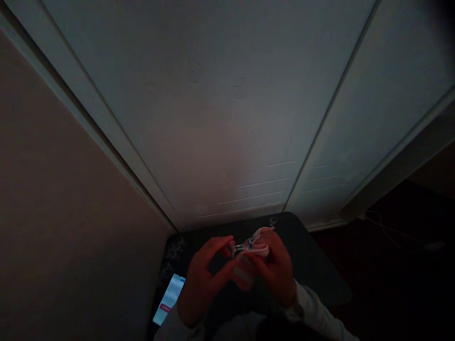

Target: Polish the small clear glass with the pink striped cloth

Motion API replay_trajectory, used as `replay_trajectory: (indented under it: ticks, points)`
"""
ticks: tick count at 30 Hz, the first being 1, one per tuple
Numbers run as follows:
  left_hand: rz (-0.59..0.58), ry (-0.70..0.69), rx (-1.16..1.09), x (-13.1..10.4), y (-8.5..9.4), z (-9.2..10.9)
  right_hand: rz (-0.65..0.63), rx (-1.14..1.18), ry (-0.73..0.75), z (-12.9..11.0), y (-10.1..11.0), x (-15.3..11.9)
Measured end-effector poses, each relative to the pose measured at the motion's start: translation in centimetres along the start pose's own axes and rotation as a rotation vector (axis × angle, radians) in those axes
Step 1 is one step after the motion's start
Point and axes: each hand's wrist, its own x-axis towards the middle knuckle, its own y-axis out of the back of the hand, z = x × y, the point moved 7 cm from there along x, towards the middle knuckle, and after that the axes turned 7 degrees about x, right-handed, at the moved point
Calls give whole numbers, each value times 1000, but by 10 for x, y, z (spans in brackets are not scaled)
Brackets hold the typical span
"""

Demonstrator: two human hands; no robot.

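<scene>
A small clear stemmed glass (242,246) lies sideways between my hands, above the dark table. My left hand (206,274) pinches its foot end with thumb and fingers. My right hand (279,267) is closed on a pink cloth (262,250), which wraps around the bowl end of the glass. Part of the cloth hangs below my fingers. The far end of the glass is hidden by the cloth and my right fingers.
A dark table (309,265) with rounded corners stands against white panels (213,142). At its left lie a lit phone (169,299) and some clear glass-like items (175,248), dimly visible. Another small clear item (273,221) is at the back edge. A white cable (382,225) runs at right.
</scene>
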Motion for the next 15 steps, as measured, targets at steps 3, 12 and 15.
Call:
replay_trajectory:
  ticks: [3, 12, 15]
  points:
    - [-15, 36, 51, 1, 0, -4, 2, -8, 25, 1, 1, -1]
    - [20, 129, 21, 1, -5, -10, -29, -21, 66, -2, 5, 3]
    - [31, 161, -11, 1, -7, -12, -27, -19, 84, -3, 6, 4]
